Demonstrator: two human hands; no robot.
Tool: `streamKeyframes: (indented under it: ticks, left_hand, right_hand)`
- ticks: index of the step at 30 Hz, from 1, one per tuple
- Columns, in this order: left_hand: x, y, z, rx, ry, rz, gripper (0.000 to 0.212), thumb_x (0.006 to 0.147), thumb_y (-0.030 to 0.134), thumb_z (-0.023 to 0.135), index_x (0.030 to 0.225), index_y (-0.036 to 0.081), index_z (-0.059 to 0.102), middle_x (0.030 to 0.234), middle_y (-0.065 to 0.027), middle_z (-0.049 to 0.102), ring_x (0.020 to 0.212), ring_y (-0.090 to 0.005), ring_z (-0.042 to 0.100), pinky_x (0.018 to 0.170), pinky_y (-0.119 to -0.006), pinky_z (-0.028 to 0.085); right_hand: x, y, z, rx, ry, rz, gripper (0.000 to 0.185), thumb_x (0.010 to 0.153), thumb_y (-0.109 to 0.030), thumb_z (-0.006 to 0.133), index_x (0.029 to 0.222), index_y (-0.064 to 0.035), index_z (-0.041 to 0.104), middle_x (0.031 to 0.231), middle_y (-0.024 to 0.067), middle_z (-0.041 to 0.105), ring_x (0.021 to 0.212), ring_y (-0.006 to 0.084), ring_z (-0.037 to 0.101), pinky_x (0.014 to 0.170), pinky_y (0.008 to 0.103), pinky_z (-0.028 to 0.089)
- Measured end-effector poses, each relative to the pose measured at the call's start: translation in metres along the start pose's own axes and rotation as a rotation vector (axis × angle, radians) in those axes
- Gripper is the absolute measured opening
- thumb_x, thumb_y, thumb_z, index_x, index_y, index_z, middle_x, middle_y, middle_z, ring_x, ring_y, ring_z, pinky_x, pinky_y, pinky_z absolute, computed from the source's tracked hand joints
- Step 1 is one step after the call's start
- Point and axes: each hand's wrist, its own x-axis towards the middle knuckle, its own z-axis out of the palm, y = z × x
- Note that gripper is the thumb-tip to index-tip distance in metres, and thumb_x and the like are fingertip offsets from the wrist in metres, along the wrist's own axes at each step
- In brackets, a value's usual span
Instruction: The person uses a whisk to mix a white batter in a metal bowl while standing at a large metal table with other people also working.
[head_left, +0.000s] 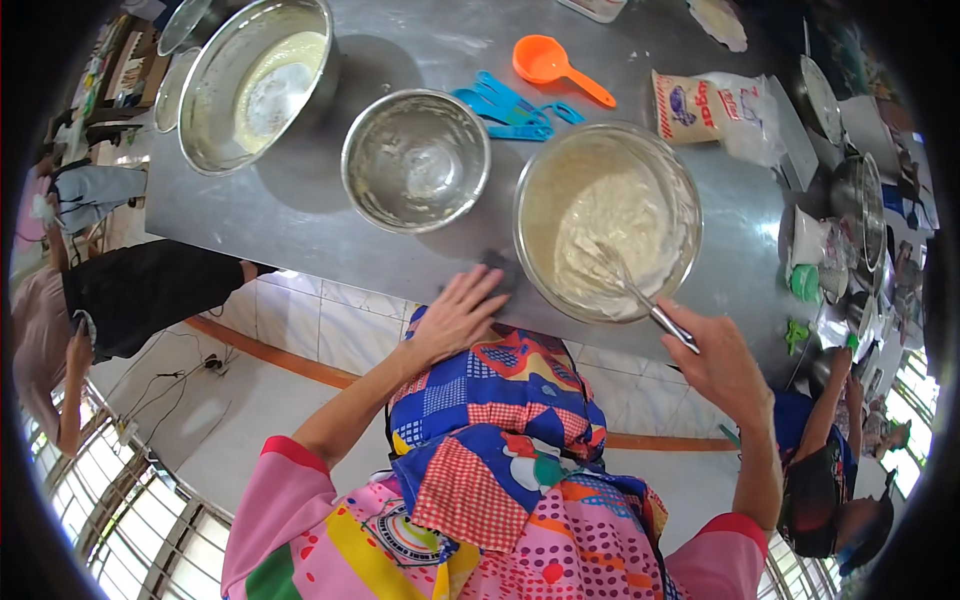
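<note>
My right hand (709, 360) grips the metal handle of a whisk (636, 294), whose wires sit in thick pale batter (611, 217). That batter lies in a steel mixing bowl (523, 217) close to the table's front edge. Flat on the edge, left of this bowl, rests my left hand (463, 315), its fingers spread and holding nothing. A smaller steel bowl (416, 161) with batter residue stands beyond my left hand. Farther left is a large steel bowl (255, 86) with pale residue or batter at its bottom.
Blue measuring spoons (510, 109) and an orange measuring cup (546, 60) lie behind the bowls on the steel table (300, 217). Printed bags (701, 109) stand at back right, a green-lidded container (806, 281) at far right. One person (105, 315) is at left, another (821, 480) at right.
</note>
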Motion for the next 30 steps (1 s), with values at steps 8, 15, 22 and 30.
streamKeyframes:
  ticks: [8, 15, 22, 30]
  left_hand:
    - [0.094, 0.063, -0.008, -1.227, 0.677, -0.609, 0.039, 0.095, 0.025, 0.048, 0.128, 0.003, 0.047, 0.133, -0.0130, 0.047, 0.126, -0.0249, 0.041, 0.107, -0.035, 0.028]
    - [0.145, 0.067, -0.034, -1.300, 0.789, -0.552, 0.046, 0.099, 0.027, 0.046, 0.135, -0.001, 0.042, 0.132, -0.0113, 0.048, 0.120, -0.0154, 0.042, 0.101, -0.027, 0.033]
    - [0.147, 0.084, -0.038, -1.196, 0.683, -0.497, 0.039, 0.097, 0.023, 0.053, 0.127, -0.002, 0.051, 0.109, -0.0027, 0.059, 0.096, -0.0073, 0.050, 0.084, -0.022, 0.041]
    - [0.143, 0.091, -0.025, -1.170, 0.756, -0.643, 0.033, 0.097, 0.017, 0.051, 0.123, -0.003, 0.054, 0.108, -0.0029, 0.060, 0.095, -0.0060, 0.051, 0.082, -0.021, 0.041]
  right_hand:
    - [0.013, 0.030, -0.031, -0.425, 0.111, -0.146, 0.042, 0.083, -0.010, 0.062, 0.124, -0.0081, 0.055, 0.081, 0.0162, 0.059, 0.076, 0.0308, 0.057, 0.070, 0.0415, 0.045]
    - [0.011, 0.048, 0.029, 0.082, -0.071, -0.286, 0.037, 0.082, -0.011, 0.063, 0.116, -0.0002, 0.057, 0.083, 0.0249, 0.063, 0.076, 0.0396, 0.062, 0.071, 0.0442, 0.047]
    - [0.017, 0.054, 0.009, -0.013, 0.017, -0.003, 0.038, 0.082, -0.011, 0.061, 0.118, 0.0018, 0.057, 0.093, 0.0243, 0.063, 0.082, 0.0374, 0.063, 0.074, 0.0428, 0.047]
    - [0.000, 0.060, 0.062, 0.499, -0.100, 0.035, 0.036, 0.084, -0.010, 0.061, 0.118, -0.0002, 0.056, 0.082, 0.0220, 0.062, 0.071, 0.0332, 0.061, 0.066, 0.0389, 0.048]
